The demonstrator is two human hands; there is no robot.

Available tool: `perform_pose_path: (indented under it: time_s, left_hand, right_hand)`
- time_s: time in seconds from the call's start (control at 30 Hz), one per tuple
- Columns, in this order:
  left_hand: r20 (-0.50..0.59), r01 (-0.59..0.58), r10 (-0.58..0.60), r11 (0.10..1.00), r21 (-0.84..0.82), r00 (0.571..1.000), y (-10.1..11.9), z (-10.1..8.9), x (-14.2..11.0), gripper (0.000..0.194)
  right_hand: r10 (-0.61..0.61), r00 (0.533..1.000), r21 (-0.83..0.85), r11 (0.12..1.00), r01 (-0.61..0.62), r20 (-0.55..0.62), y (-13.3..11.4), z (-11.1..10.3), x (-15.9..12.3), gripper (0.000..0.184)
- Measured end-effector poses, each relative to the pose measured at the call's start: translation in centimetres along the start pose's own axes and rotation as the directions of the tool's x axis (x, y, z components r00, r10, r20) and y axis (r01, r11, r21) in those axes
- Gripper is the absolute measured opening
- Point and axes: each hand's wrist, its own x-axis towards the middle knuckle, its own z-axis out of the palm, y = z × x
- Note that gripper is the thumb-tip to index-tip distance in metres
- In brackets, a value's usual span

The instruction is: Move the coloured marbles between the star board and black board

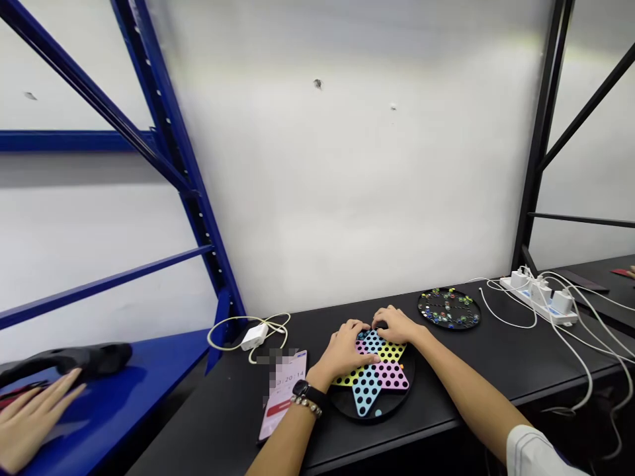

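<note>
Left hand [347,352] and right hand [395,325] partly hide the Chinese checkers board [373,374] at twelve o'clock; I cannot tell whether either grip pinches anything. Marbles [447,305] at two o'clock look indistinct.

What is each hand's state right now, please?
Left hand: over the star-patterned board; grip cannot be told.
Right hand: curled near the board's far tip; grip hidden.

white wall [357,192], blue frame [179,142] left, black frame [542,125] right, black tabletop [213,416]
</note>
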Motion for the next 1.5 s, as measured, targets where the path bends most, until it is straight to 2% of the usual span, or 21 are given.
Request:
perform_pose_path:
  time_s: [0.13, 0.33, 0.5, 0.67, 0.8, 1.03, 1.2, 1.37, 1.5]
  left_hand:
    - [-0.018, 0.055, -0.054, 0.998, 0.031, 0.998, 0.1, -0.3, -0.1, 0.070]
    - [-0.049, 0.075, -0.072, 0.995, 0.062, 0.996, 0.7, -0.5, -0.4, 0.049]
    - [-0.008, 0.049, -0.048, 0.996, 0.076, 0.999, 0.6, -0.1, -0.4, 0.041]
    - [-0.005, 0.007, -0.006, 0.999, 0.050, 1.000, 0.5, 0.0, -0.5, 0.042]
    - [-0.003, -0.013, 0.014, 0.998, 0.058, 1.000, 0.5, 0.2, -0.4, 0.039]
    - [0.000, -0.028, 0.028, 0.998, 0.050, 1.000, 0.3, 0.4, -0.4, 0.043]
    - [0.005, -0.031, 0.031, 0.999, 0.039, 1.000, 0.3, 0.5, -0.3, 0.042]
    - [0.018, -0.057, 0.057, 0.998, 0.040, 0.998, 0.5, 0.3, -0.3, 0.042]
    - [0.027, -0.064, 0.062, 0.997, 0.046, 0.998, 0.5, 0.3, -0.4, 0.041]
  right_hand:
    - [0.046, 0.998, -0.021, 0.999, -0.047, -0.045, 0.9, -0.6, 0.0, 0.020]
    - [0.141, 0.989, 0.088, 0.987, -0.137, -0.041, 1.8, -1.0, -0.1, 0.034]
    - [0.087, 0.993, 0.147, 0.986, -0.075, -0.077, 1.2, -0.3, 0.1, 0.033]
    - [0.067, 0.998, 0.027, 0.997, -0.067, 0.014, 0.4, 0.6, 0.0, 0.037]
    - [0.043, 0.999, -0.105, 0.994, -0.041, 0.021, -0.2, 0.9, 0.1, 0.037]
    - [0.145, 0.987, -0.160, 0.978, -0.132, 0.074, -0.4, 0.8, 0.9, 0.042]
    - [0.140, 0.989, -0.209, 0.970, -0.126, 0.056, -0.2, 0.8, 0.9, 0.042]
    - [0.225, 0.974, -0.192, 0.957, -0.217, 0.022, 0.2, 1.1, 1.0, 0.040]
    - [0.228, 0.974, -0.181, 0.957, -0.226, -0.008, 0.4, 1.2, 0.9, 0.035]
